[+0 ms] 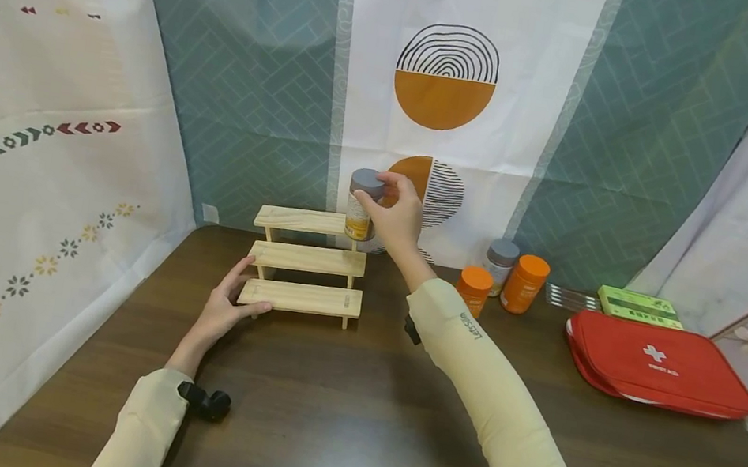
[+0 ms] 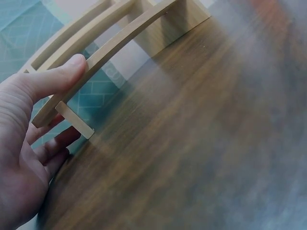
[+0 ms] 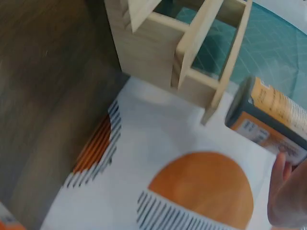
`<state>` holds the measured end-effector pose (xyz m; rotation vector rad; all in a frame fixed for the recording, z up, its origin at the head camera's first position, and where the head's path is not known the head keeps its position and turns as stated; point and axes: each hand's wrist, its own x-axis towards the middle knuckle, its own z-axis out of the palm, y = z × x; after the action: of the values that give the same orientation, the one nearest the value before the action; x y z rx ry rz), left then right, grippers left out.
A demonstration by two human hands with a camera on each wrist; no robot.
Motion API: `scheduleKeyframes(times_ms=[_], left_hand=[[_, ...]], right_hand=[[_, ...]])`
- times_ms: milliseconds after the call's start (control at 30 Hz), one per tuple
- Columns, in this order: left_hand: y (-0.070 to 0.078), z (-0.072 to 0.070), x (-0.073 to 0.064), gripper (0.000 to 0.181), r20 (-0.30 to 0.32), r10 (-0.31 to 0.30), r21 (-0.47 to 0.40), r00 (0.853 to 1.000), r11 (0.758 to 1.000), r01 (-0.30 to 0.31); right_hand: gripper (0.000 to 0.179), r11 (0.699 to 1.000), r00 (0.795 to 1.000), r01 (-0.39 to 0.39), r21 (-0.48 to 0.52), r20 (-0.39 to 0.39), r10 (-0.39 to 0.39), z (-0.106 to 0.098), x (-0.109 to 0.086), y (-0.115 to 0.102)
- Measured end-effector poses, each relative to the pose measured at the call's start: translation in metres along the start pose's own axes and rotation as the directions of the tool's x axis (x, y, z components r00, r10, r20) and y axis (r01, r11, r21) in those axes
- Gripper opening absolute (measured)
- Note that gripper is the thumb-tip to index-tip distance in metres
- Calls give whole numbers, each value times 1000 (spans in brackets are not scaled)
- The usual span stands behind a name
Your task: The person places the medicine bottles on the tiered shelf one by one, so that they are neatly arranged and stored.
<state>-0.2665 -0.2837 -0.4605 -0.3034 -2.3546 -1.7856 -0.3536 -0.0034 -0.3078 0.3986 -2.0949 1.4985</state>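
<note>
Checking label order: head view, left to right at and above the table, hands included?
By centres: left hand → wooden shelf → held grey-lidded bottle → right hand → nearer orange bottle → standing grey-lidded bottle → farther orange bottle → small flat pack → red first aid pouch.

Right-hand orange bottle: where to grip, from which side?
I'd take the cap from above and slightly front-right: the orange bottle stands upright, its round cap is uncovered on top, and a grey-capped bottle crowds its left.
</note>
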Motion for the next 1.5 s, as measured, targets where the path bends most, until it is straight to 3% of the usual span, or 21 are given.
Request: scheduleKeyframes(times_ms=[200,400,733,1033,1233,1500], left_hand=[[2,0,0,94,-16,-32,10,999,999,32],[1,3,1,93,-2,-18,9,1000,1000,18],[-1,-1,-8,94,-32,-55,28,998,998,56],[1,7,1,94,-25,-81,33,996,996,82],[-2,12,6,95,-8,-105,25,994,994,105],[3,8,2,95,-39,-96,22,995,995,96]], right_hand=[[39,1000,998,-12,-12,-58,11,31,-4,-7],[38,999,995,-54,3,-81,54,51,-3,-15],[38,998,998,-59,-6,-26,59,88,-4,-24],[42,998,999,-42,-49,16,43,97,1,-26],[49,993,993,-114,-42,39,116,101,1,-26],[53,984,982,-150,-100,97,160,113,3,-33]])
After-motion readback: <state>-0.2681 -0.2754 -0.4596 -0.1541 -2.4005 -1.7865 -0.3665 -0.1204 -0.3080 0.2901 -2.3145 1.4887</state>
